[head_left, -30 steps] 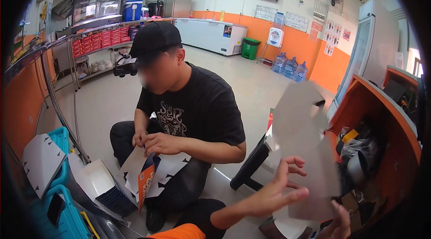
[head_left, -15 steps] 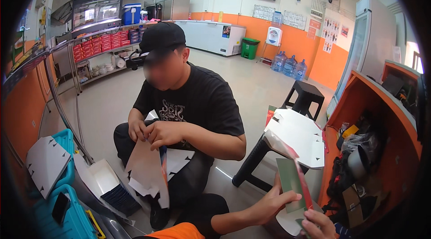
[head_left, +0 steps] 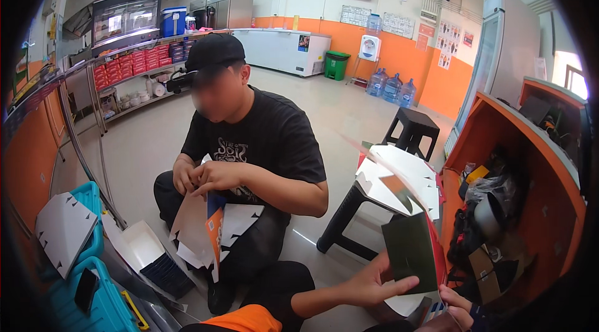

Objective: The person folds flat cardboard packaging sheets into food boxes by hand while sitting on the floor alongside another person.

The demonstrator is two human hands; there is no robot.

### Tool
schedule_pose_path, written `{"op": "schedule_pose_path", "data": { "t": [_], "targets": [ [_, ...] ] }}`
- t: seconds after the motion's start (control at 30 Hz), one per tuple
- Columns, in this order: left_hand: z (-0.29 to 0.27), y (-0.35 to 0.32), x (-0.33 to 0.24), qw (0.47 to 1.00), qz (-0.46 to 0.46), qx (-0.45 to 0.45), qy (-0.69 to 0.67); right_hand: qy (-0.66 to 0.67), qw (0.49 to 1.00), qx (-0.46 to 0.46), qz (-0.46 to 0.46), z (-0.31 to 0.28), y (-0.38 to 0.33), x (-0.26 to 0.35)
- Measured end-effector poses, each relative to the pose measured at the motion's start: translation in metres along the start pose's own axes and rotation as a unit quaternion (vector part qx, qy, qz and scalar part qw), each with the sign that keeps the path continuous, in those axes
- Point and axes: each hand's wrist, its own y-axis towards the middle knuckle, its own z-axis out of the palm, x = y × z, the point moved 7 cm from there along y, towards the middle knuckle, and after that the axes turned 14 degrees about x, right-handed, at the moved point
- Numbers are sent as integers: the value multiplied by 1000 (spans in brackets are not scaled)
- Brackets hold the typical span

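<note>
Left hand (head_left: 374,279) low and near, fingers (head_left: 399,283) spread flat, reaching right. Right hand (head_left: 458,313) at the bottom edge, fingers curled in a pinch. Both forearms low.

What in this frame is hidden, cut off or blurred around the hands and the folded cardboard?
- Right hand: head view, cut by the lower edge; grip unclear.
- Flat cardboard carton blank: upper part motion-blurred; its base hidden behind the left hand.
- Co-worker's hands: their white cardboard piece partly covered, fold unreadable.
</note>
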Motion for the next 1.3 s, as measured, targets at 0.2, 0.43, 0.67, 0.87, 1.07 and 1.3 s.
{"op": "schedule_pose_path", "data": {
  "t": [0.2, 0.43, 0.67, 0.87, 1.07, 1.3],
  "targets": [
    [-18, 0, 13, 998, 2, -42, -54, 62, 998, -20, 27, 10, -5, -14],
    [-10, -3, 28, 993, 68, -55, -77, -99, 965, -113, 213, -20, -31, -44],
    [-5, -4, 10, 976, 112, -112, 149, 12, 910, -123, 395, -31, -61, -87],
    [-17, -1, 12, 966, 108, -224, 67, -105, 954, -109, 258, -21, -34, -76],
    [-30, -9, 9, 964, 170, -203, -35, -60, 997, -31, 41, -13, -16, -46],
    [-32, 2, 13, 985, 80, -149, -23, -134, 987, 91, 21, -1, -1, -25]
  ]
}}
